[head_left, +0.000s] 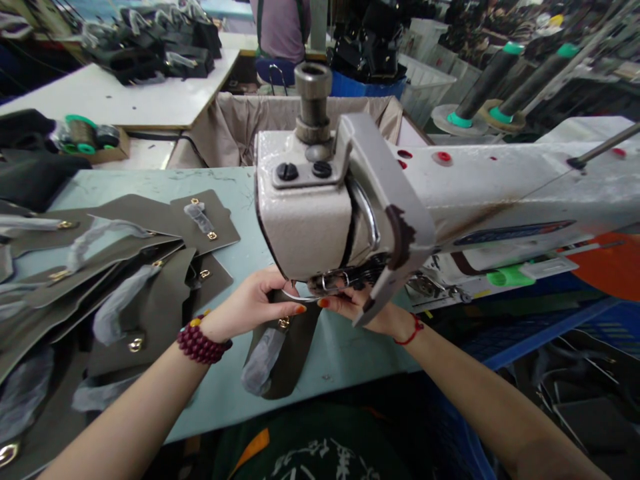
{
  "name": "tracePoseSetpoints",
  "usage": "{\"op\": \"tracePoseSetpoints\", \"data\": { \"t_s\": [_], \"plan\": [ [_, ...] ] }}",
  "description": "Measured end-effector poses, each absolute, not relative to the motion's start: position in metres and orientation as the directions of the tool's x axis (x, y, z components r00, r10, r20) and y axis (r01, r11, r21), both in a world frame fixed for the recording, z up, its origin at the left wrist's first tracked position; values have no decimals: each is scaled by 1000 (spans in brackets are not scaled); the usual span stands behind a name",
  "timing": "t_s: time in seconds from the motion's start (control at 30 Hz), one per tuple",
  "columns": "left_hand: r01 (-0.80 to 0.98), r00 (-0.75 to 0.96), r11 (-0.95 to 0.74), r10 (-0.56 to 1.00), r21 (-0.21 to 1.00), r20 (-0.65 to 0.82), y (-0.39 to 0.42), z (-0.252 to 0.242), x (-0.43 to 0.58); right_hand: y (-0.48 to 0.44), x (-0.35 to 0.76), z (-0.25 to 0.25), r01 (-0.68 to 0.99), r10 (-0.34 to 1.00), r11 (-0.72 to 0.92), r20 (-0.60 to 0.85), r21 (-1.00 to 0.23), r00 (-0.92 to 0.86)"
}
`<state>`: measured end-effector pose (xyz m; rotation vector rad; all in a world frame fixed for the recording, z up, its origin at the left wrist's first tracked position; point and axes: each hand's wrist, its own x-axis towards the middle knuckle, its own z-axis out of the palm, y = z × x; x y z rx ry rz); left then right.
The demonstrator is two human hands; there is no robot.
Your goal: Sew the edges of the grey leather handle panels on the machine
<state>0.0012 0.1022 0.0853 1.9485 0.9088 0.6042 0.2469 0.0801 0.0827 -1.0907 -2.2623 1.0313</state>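
Observation:
Under the head of a white sewing machine (305, 220) lies a grey-brown bag panel (299, 363), its lower end hanging toward me. A handle wrapped in clear film (263, 363) with a gold fitting (284, 323) lies along it. My left hand (260, 300), with a beaded bracelet at the wrist, pinches the panel's pale upper edge between thumb and fingers. On the other side, my right hand (357, 308) pinches the same edge, thumb tip close to the left thumb. The machine head and its metal guard partly cover the right fingers. Needle and presser foot are mostly hidden.
More grey-brown panels (135, 287) with wrapped handles pile up at the left of the pale green table (220, 393). Thread cones (487, 80) stand behind the machine. A blue crate (565, 333) sits at right. Farther back are black bags (150, 47) and a seated person (281, 30).

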Motion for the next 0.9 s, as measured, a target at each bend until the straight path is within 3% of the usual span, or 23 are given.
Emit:
{"op": "tracePoseSetpoints", "data": {
  "t_s": [0.23, 0.6, 0.9],
  "plan": [
    [365, 603, -320, 797, 874, 40, 101, 87, 3, 75, 246, 82, 532, 842, 311, -31, -787, -538],
    [373, 602, -314, 798, 873, 29, 102, 86, 3, 75, 244, 78, 459, 850, 300, 17, -836, -526],
    [331, 604, -288, 796, 898, 32, 102, 89, 5, 75, 242, 80, 494, 860, 282, -11, -823, -510]
  ]
}}
